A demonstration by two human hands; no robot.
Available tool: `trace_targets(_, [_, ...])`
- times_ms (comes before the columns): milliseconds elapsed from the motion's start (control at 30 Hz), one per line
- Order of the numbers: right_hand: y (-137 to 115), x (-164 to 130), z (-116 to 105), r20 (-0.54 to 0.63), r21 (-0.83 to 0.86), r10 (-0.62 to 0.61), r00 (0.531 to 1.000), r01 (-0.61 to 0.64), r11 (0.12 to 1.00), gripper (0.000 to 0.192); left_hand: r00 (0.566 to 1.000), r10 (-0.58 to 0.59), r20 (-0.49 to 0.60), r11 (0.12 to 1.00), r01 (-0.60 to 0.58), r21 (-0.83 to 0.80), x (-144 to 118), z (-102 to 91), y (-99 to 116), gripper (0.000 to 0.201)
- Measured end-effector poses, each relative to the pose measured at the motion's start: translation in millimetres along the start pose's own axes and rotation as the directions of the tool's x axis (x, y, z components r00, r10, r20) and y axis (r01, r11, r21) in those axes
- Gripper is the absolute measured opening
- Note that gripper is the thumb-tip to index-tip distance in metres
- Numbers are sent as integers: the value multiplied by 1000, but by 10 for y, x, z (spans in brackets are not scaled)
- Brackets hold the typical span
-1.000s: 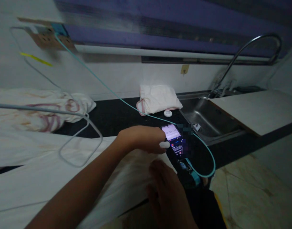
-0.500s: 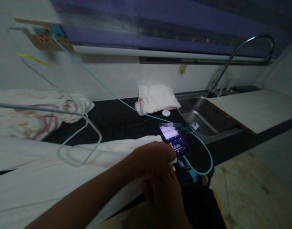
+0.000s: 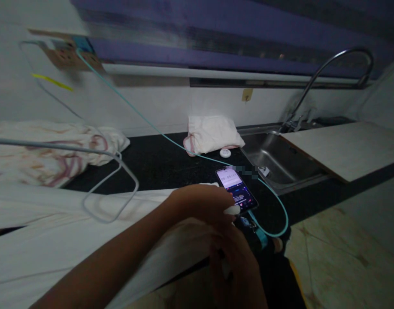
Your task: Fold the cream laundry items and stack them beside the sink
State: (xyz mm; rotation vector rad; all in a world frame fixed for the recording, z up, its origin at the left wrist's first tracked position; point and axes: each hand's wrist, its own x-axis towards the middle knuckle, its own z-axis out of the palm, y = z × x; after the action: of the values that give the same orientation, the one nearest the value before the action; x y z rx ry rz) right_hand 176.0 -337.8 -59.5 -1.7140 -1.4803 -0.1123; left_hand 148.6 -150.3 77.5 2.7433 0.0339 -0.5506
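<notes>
Phone [image 3: 237,192]: glossy glass screen, lit; cable [image 3: 158,128] smooth teal plastic; counter [image 3: 158,165] dark, matt, faintly speckled stone; sheet [image 3: 71,231] white cloth, soft and creased; sink [image 3: 274,156] and tap [image 3: 332,64] brushed and polished metal; board [image 3: 345,148] pale, smooth laminate.

The surface [image 3: 158,161] was black. The cloth [image 3: 87,240] spread on its near part was plain white. The crumpled cloth [image 3: 52,150] at far left was cream with red-pink curved lines, and the folded cloth [image 3: 213,133] near the sink [image 3: 274,154] was white with a pink edge. The cable [image 3: 171,139] was light teal. The phone [image 3: 237,191] had a black body and a pale lit screen. The sink was grey metal. The left hand [image 3: 201,204] had one white nail.
</notes>
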Motion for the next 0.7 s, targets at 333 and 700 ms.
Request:
trace_targets(333, [190,-238,-10,-7,-3,-10,1000,10,1000,38,972,6,233,984,35,-173,103,107,61,17])
trace_targets(700, [195,-190,-152,-206,121,93,974,-69,990,25,991,-32,133,993,17,113,47,139,145,32])
